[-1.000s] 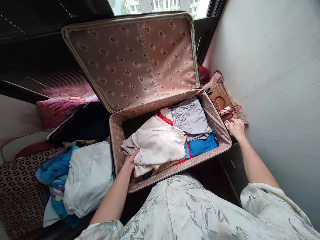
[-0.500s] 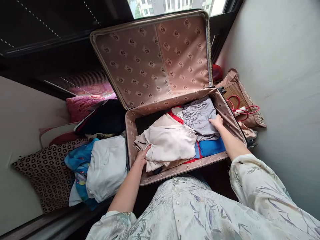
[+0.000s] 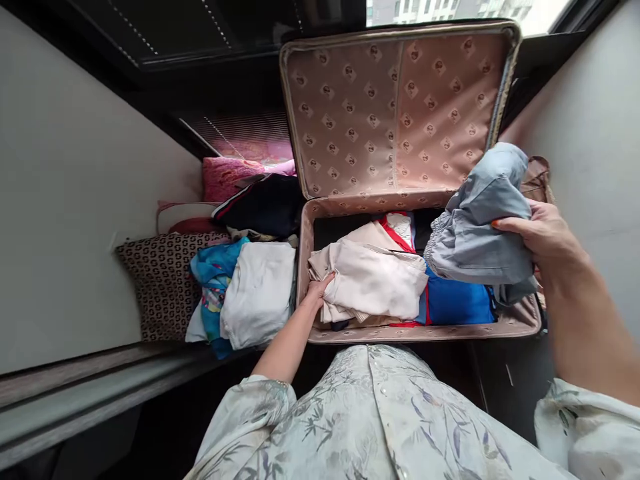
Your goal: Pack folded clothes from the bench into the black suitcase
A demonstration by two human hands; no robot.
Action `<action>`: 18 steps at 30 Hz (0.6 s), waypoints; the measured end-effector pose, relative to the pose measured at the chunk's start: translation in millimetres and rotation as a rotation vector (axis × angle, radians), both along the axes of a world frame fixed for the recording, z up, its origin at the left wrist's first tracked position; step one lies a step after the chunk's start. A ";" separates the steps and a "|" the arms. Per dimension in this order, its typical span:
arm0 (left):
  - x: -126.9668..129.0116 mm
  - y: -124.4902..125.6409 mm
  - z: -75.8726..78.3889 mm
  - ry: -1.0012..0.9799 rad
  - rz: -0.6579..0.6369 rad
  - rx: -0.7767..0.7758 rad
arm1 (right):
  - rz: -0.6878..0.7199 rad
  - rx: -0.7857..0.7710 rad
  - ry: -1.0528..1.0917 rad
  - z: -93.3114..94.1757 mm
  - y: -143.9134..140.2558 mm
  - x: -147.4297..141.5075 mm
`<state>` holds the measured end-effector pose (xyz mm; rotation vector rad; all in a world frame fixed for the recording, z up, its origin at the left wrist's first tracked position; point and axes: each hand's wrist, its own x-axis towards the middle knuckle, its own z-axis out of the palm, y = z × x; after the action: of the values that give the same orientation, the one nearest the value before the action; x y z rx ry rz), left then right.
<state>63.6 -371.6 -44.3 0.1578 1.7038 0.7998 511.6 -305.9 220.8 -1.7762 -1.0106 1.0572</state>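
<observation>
An open suitcase (image 3: 425, 335) with pink patterned lining lies in front of me, its lid (image 3: 345, 113) raised against the window side. My right hand (image 3: 543, 230) grips folded grey shorts (image 3: 480, 230) with a gathered elastic waist, held up above the suitcase's right end. At the left end, my left hand (image 3: 319, 288) is closed on the edge of a folded cream garment (image 3: 375, 280), thumb on top and fingers partly hidden under the cloth. Blue cloth (image 3: 457, 300) with red edging lies in the suitcase to the right of the cream garment.
Folded white clothing (image 3: 260, 290) and a blue printed garment (image 3: 213, 263) are piled left of the suitcase. Behind them are a patterned cushion (image 3: 160, 283), dark clothing (image 3: 270, 207) and pink bedding (image 3: 233, 177). A wall (image 3: 595, 133) stands close on the right.
My right hand has lifted the grey shorts up and to the right, uncovering more of the blue cloth. My left hand stays at the cream garment. The view has shifted left.
</observation>
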 end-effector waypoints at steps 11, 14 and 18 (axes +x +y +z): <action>-6.9 -8.8 14.0 -0.233 0.028 0.048 | 0.960 0.022 -0.370 -131.5 -46.7 -178.5; -5.1 -8.9 16.2 -0.387 -0.028 0.030 | 1.057 -0.185 -0.440 -201.0 -79.4 -251.8; 11.4 -4.4 15.0 -0.278 -0.140 0.025 | 1.041 -0.210 -0.354 -242.4 -78.2 -271.5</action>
<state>75.0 -376.0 -29.4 0.1726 1.4054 0.7036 240.1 -384.2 -21.6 -1.6023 -2.2430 1.5025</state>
